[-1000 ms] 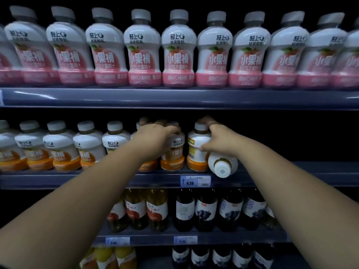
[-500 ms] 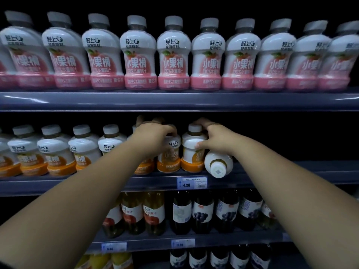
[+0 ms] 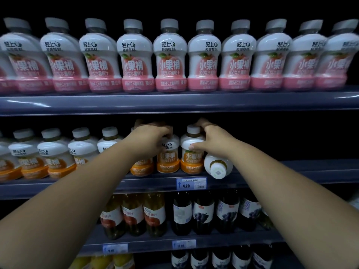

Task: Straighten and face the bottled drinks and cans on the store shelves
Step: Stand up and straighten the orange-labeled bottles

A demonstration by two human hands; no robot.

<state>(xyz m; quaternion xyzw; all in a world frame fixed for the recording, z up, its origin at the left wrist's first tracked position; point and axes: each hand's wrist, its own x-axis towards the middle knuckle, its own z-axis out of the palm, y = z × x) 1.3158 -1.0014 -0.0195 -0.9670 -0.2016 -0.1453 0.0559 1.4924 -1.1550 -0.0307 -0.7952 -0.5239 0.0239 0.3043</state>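
Orange-label bottle (image 3: 191, 154) newly front-facing in right hand (image 3: 215, 140), toppled bottle (image 3: 218, 166) beside

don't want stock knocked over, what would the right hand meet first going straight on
The right hand grips the upright orange bottle; it would likely push that first. Behind is too dark to tell.

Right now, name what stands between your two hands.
Head view: two upright white-and-orange plastic juice bottles: left bottle under the left hand, right bottle in the right hand.
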